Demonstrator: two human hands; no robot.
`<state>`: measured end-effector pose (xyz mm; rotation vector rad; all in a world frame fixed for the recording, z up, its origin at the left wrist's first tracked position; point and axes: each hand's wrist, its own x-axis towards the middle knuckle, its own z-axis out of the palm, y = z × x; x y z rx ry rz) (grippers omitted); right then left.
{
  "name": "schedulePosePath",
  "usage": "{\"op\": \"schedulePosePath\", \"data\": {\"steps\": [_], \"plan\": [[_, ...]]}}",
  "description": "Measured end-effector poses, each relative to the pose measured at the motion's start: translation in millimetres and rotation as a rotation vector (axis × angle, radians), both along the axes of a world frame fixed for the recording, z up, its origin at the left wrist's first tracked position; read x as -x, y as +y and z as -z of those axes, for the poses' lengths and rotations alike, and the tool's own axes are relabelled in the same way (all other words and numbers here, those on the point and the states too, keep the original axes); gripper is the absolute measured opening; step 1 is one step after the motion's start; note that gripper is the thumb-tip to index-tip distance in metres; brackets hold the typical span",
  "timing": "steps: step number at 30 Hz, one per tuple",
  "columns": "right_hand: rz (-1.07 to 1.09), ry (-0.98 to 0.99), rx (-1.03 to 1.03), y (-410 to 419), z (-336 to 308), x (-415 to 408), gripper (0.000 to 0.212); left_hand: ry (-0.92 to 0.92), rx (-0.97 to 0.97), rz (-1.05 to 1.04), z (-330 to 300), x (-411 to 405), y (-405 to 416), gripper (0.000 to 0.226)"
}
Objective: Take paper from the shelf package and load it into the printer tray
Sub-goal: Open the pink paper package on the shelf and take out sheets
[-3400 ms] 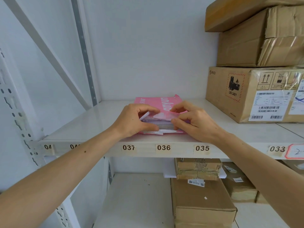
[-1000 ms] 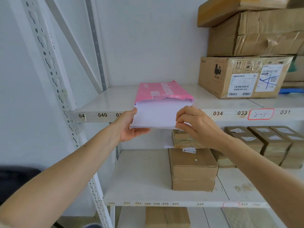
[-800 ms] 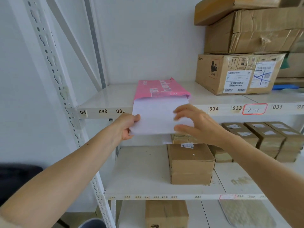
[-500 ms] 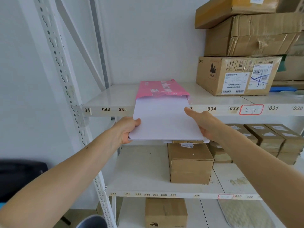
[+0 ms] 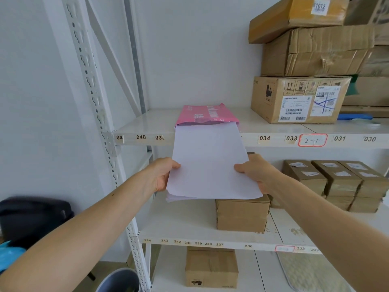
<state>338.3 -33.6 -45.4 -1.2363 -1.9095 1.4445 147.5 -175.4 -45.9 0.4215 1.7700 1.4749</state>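
The stack of white paper point(image 5: 210, 163) is sitting most of the way out of the pink package point(image 5: 205, 114), its far edge just inside the torn mouth of the wrapper. The package itself is lying flat on the shelf point(image 5: 147, 125), above the numbered labels.

The left hand point(image 5: 162, 175) is closing on the stack's left edge, thumb on top and fingers underneath. The right hand point(image 5: 255, 171) is doing the same on the right edge. Holding both sides this way is, in my judgement, keeping the loose sheets square and level, so they do not sag or fan. The near left corner is showing slight fanning of the lower sheets.

The paper is hanging in the air in front of the shelf, over a cardboard box point(image 5: 242, 213) on the lower tier (not touching it, as far as can be told).

No printer tray is visible. Judged stage: extraction nearly complete, loading not yet begun.
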Motion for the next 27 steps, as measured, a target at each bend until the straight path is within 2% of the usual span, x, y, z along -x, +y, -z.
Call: {"op": "schedulePosePath", "data": {"steps": [11,13,15,18,21,25,27], "plan": [[-0.019,0.007,-0.108,-27,5,-31,0.028,0.144,0.041,-0.055,0,-30,-14,0.033],[-0.005,0.032,-0.111,-28,4,-37,0.024,0.148,0.031,-0.057,-3,-34,-16,0.034],[0.004,0.049,-0.116,-29,2,-44,0.010,0.154,0.027,-0.058,-6,-38,-16,0.034],[0.015,0.074,-0.143,-27,-2,-53,0.017,0.164,0.013,-0.057,-9,-47,-14,0.036],[0.022,0.081,-0.156,-23,-4,-62,0.009,0.184,0.001,-0.042,-12,-58,-7,0.035],[0.056,0.070,-0.188,-14,-3,-79,0.028,0.217,-0.027,-0.004,-14,-75,9,0.030],[0.083,0.083,-0.204,-8,-1,-91,0.031,0.234,-0.044,0.018,-15,-86,20,0.031]]}}
